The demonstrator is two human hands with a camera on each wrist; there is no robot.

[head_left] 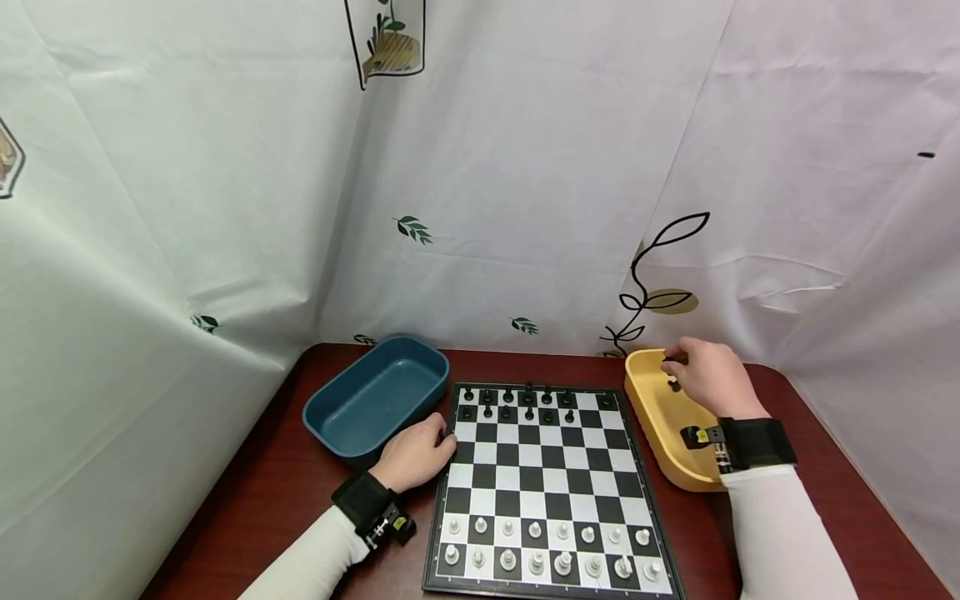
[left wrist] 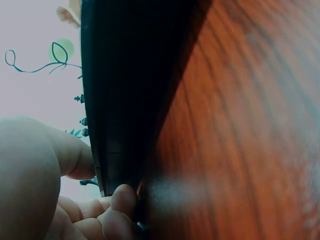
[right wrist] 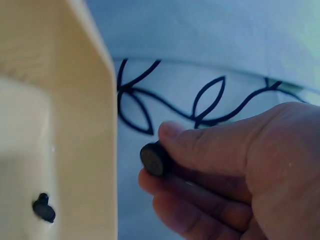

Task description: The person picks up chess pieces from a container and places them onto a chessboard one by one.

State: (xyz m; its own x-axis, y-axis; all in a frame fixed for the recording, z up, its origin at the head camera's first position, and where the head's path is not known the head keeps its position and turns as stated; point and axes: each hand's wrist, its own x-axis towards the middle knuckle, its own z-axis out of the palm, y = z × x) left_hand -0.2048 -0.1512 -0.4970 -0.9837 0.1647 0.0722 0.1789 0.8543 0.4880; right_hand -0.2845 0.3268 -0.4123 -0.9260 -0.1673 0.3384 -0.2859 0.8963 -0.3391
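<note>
My left hand [head_left: 417, 452] grips the left edge of a black-and-white chessboard [head_left: 517, 479]. In the left wrist view its thumb [left wrist: 77, 159] lies over the board's dark rim [left wrist: 125, 100], with the other fingers curled against the side. Over the far end of a yellow tray [head_left: 660, 442], my right hand [head_left: 712, 375] pinches a small black chess piece [right wrist: 154, 160] between thumb and fingers; the round base shows and its top is hidden. Another black chess piece [right wrist: 44, 209] lies on its side in the tray.
White pieces [head_left: 537, 562] stand in two rows at the board's near side, black pieces [head_left: 528, 396] at its far side. A blue tray [head_left: 330, 412] sits on the dark red wooden table [head_left: 262, 492], just beyond my left hand. Patterned white cloth [head_left: 525, 208] hangs behind.
</note>
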